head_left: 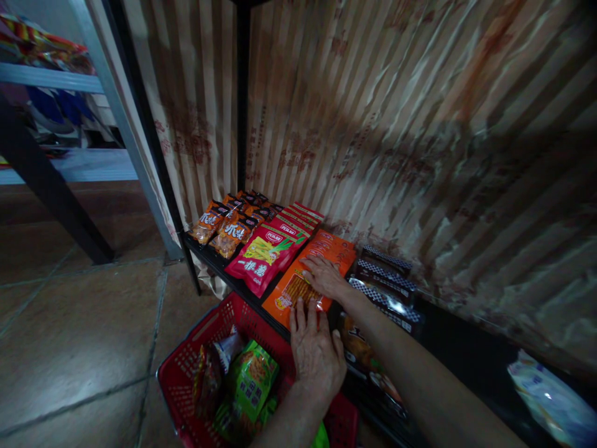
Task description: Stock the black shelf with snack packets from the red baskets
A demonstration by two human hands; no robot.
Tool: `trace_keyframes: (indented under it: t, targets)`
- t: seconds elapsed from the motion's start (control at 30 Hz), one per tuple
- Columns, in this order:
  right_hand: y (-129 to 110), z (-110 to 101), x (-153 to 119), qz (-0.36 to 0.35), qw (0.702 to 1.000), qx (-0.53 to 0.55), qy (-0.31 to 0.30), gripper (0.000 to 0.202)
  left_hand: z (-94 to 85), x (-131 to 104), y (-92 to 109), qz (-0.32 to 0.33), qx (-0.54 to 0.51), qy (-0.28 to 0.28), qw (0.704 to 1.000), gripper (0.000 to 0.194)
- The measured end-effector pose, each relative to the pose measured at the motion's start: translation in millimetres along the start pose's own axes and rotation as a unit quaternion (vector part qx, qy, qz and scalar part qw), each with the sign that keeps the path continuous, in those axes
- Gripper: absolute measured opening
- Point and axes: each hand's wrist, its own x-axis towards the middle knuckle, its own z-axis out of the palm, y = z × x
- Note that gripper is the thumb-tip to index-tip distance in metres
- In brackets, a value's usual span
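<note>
An orange snack bag point(291, 286) lies on the low black shelf, at the front of a row of overlapping orange bags. My left hand point(317, 354) rests its spread fingertips on the bag's front edge. Farther back, my right hand point(325, 275) lies with its fingers stretched over the same row. Neither hand grips anything. To the left are overlapping red snack bags point(268, 249), and beyond them several small orange-and-black bags point(233, 233). Dark packages with checkered edges point(387, 292) sit to the right, partly hidden by my right forearm.
A red basket point(180, 373) with green snack bags point(254, 376) and other packets stands on the tiled floor below the shelf. Crinkled brown paper point(373, 124) lines the shelf's back. A pale blue-white package point(555, 398) lies at the far right. Metal shelving point(100, 81) stands at the left.
</note>
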Motion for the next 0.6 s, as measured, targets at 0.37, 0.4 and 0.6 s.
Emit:
trace_keyframes:
  t: [0.37,0.4,0.6]
  targets:
    - [-25.5,-8.2,29.5,0.049,0.979,0.154,0.121,0.038,-1.7,3.9,-0.3,-0.012,-0.019,0.013,1.0,0.04]
    - [-27.1,-7.1,33.6,0.061,0.975,0.175,0.126,0.037,-2.9,5.2,-1.4,-0.012,-0.017,0.017,1.0,0.04]
    - [-29.3,7.3,54.1,0.104,0.939,0.298,0.138,0.036,-11.3,12.7,-10.9,-0.015,0.008,0.038,0.999,0.038]
